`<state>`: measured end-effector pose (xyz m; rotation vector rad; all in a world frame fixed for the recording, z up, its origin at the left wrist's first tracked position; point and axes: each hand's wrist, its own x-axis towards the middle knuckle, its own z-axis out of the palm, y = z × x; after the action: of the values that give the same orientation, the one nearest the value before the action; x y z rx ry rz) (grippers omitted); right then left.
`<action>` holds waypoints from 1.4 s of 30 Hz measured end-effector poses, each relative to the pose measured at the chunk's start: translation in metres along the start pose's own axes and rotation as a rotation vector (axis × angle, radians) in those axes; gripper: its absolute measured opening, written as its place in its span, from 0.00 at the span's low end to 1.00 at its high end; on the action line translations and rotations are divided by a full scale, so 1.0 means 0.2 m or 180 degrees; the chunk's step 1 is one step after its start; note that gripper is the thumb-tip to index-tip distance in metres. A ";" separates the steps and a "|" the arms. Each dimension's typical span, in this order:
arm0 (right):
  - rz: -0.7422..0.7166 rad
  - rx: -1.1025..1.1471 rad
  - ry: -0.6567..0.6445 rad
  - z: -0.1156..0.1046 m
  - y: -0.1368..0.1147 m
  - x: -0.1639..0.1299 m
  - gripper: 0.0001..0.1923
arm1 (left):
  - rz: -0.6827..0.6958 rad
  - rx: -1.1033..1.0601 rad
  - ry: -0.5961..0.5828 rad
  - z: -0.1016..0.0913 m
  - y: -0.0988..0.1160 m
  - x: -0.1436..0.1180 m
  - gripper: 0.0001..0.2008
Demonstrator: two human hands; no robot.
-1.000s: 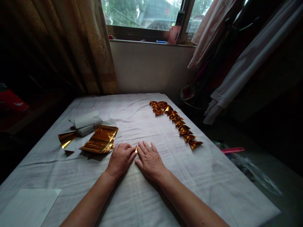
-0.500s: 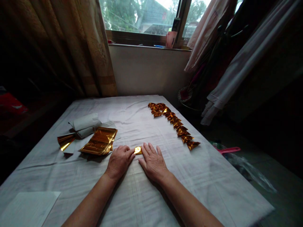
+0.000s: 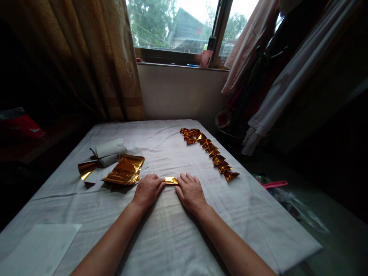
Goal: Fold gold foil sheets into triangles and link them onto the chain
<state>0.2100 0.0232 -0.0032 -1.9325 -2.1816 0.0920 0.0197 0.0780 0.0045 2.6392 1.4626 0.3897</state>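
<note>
A narrow folded strip of gold foil paper (image 3: pixel 171 180) lies on the table between my hands, and its two ends run under my fingers. My left hand (image 3: pixel 148 189) is closed on the left end, with thumb and forefinger at the foil. On the right end rests my right hand (image 3: pixel 191 193), its fingers close together and slightly bent over the strip. Left of my left hand is a stack of gold foil sheets (image 3: pixel 126 169). Folded gold foil pieces (image 3: pixel 217 159) stand in a line on the right of the table.
A white cloth covers the table (image 3: pixel 161 234). Grey-white paper wrapping (image 3: pixel 110 148) and a curled gold sheet (image 3: pixel 87 168) lie beyond the stack. A pale sheet (image 3: pixel 40 245) is at the near left. Past the right edge are a pink handle (image 3: pixel 275 184) and clear plastic (image 3: pixel 304 214).
More of the gold strip shows between my hands, which are a little farther apart. My right hand's fingers have drawn together from a flatter, spread pose. The camera view has shifted slightly.
</note>
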 end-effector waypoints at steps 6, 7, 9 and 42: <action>-0.0036 0.0090 0.0209 -0.03 -0.01 0.05 0.12 | -0.0122 -0.0267 -0.0161 -0.03 -0.01 0.02 0.15; -0.0013 0.0117 0.0223 -0.03 -0.01 0.05 0.12 | -0.0133 -0.0310 -0.0170 -0.04 -0.01 0.02 0.15; 0.0038 0.0199 0.0229 -0.04 -0.01 0.06 0.12 | -0.0155 -0.0405 -0.0191 -0.04 -0.02 0.03 0.14; 0.0373 0.3270 0.0650 0.16 -0.02 0.52 0.12 | -0.1712 -0.2146 0.1485 0.13 -0.15 0.20 0.16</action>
<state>0.1872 0.1289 -0.0209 -1.3564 -1.4068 0.8100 0.0230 0.1287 -0.0196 1.6220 1.6801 1.2244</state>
